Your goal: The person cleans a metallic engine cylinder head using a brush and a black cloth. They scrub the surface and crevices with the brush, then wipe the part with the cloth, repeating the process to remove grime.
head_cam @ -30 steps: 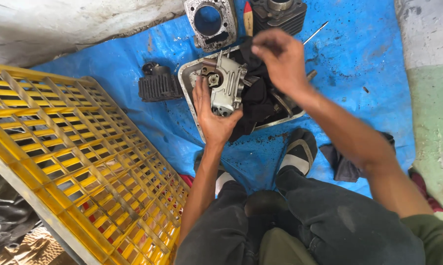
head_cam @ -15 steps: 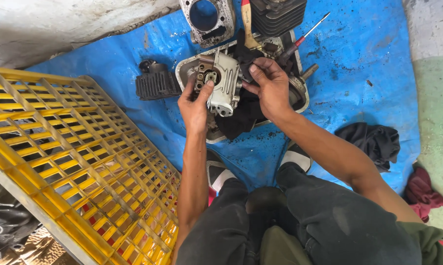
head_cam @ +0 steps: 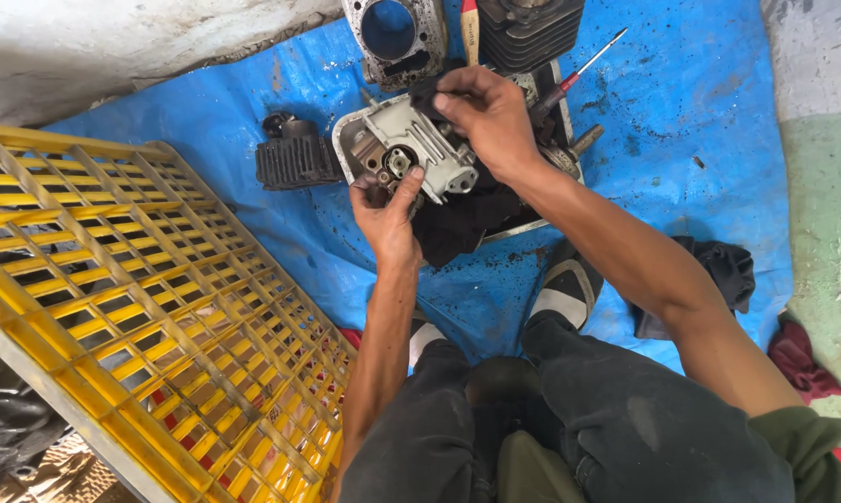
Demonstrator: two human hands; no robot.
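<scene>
My left hand [head_cam: 388, 210] grips the near end of a grey metal engine casing [head_cam: 411, 149], held tilted above a metal tray [head_cam: 532, 224]. My right hand [head_cam: 485, 116] rests on top of the casing, its fingers pinching a dark rag [head_cam: 428, 93] against it. A larger black cloth [head_cam: 458, 219] lies in the tray under the casing. Both forearms reach out from my bent knees in dark trousers.
A yellow plastic crate [head_cam: 131, 307] lies at the left on the blue tarp [head_cam: 700, 140]. A black finned cylinder [head_cam: 294, 160], a grey cylinder block [head_cam: 397, 37], another finned cylinder [head_cam: 532, 28], a red-handled screwdriver [head_cam: 579, 74] and dark rags [head_cam: 728, 270] lie around.
My right hand came down from above the tray onto the casing with a rag. The casing has been turned and raised; my left hand still holds its near end.
</scene>
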